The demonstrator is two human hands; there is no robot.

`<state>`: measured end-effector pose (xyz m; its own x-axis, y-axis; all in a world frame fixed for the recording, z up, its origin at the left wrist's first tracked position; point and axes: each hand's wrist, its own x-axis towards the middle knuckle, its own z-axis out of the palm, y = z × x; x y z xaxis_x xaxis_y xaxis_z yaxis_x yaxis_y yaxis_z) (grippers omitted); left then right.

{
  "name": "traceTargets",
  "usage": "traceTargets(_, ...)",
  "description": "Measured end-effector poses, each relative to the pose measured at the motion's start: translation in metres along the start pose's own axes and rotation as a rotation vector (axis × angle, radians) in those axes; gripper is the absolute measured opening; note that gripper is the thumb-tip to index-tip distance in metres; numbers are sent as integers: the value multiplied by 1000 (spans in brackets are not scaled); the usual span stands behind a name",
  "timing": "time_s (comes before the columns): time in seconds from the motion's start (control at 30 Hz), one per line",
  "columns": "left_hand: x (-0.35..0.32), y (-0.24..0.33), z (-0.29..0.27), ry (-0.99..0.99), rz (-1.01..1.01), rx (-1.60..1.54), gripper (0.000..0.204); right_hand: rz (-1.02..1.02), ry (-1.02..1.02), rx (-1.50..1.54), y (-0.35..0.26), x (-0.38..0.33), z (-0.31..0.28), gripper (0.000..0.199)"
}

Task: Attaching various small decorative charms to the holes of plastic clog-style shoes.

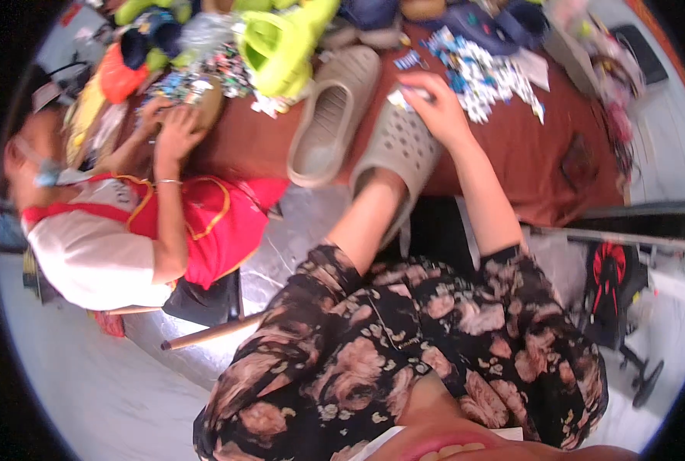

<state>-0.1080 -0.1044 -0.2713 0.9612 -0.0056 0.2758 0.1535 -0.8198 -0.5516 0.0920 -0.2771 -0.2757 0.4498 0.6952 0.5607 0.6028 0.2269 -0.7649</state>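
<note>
A footwear workshop: a brown worktable (527, 161) heaped with foam clogs (335, 115), a pile of small decorative charms (481, 73), and a co-worker (127, 223) seated alongside.

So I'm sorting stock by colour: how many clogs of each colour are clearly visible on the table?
Beige clogs: 2
Lime-green clogs: 1 clear; others in the pile cannot be separated
Total: 3
The left hand is inside one beige clog; the right hand rests on it.

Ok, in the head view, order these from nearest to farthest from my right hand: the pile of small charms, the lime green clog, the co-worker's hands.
From the right hand:
1. Pile of small charms, just to its right on the table.
2. Lime green clog, up to the left.
3. Co-worker's hands, far left along the table edge.
</note>
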Motion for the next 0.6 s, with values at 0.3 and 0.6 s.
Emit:
traceTargets(0.3, 84, 144, -52, -149, -198, -297, 44, 99, 139, -187, 2, -33, -3, 42)
traceTargets(0.6, 75, 146, -39, -133, -160, -250, 43, 263, 343, -43, -1, -101, -34, 25)
